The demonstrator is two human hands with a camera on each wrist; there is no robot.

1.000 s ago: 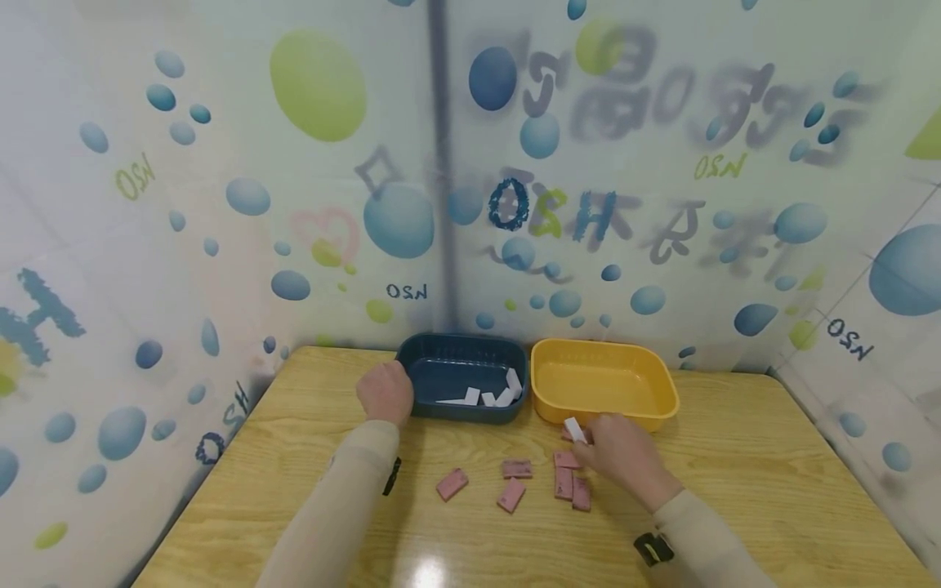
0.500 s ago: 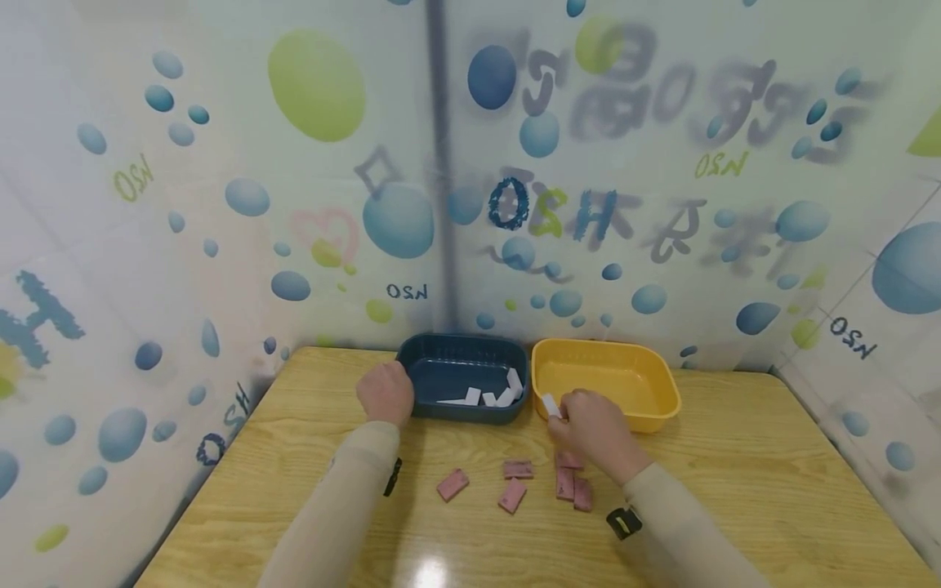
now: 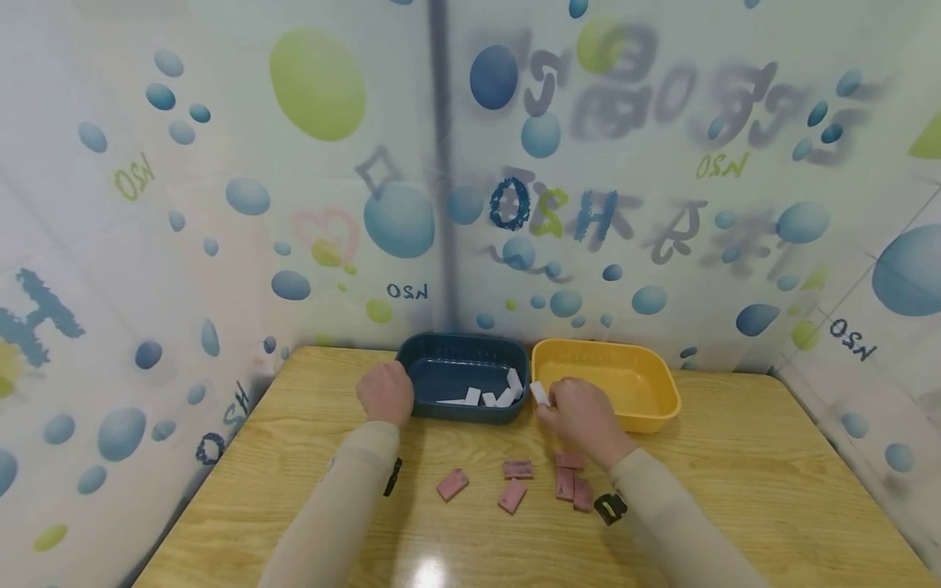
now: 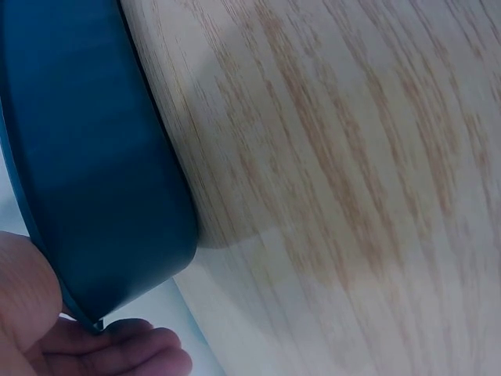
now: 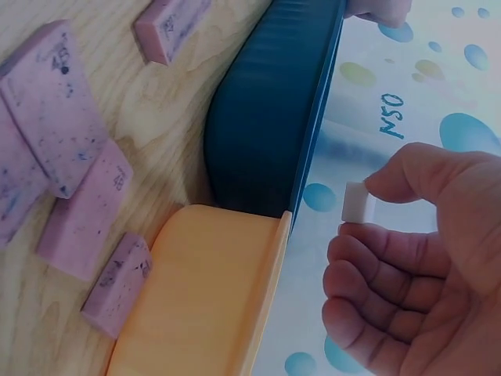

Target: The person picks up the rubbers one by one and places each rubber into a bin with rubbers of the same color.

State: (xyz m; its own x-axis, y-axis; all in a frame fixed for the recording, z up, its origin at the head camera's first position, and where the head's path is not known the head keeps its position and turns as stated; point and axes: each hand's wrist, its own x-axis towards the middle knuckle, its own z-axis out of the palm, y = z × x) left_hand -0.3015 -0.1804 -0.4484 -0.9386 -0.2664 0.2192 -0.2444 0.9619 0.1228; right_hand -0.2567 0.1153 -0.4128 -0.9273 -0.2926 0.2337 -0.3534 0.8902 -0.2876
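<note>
My left hand (image 3: pixel 385 394) holds the left rim of a dark blue plastic bin (image 3: pixel 463 347); in the left wrist view the rim passes between the thumb and the curled fingers. Several white blocks (image 3: pixel 473 396) lie in the bin's right half. Between thumb and index finger, my right hand (image 3: pixel 584 412) pinches a small white rectangular block (image 5: pixel 358 203). That hand is over the front left edge of a yellow bin (image 3: pixel 650 423), near where the two bins meet. Several flat pink blocks (image 3: pixel 511 495) lie on the wooden table in front of the bins.
Some pink blocks (image 5: pixel 51 106) lie against each other in a cluster, and one pink block (image 5: pixel 117 286) is right by the yellow bin's wall. Behind the bins hangs a patterned sheet (image 3: pixel 400 220), with more sheeting on both sides.
My right hand has moved left and away from me with the white block, from the yellow bin's front towards the gap between the bins. My left hand has stayed on the blue bin.
</note>
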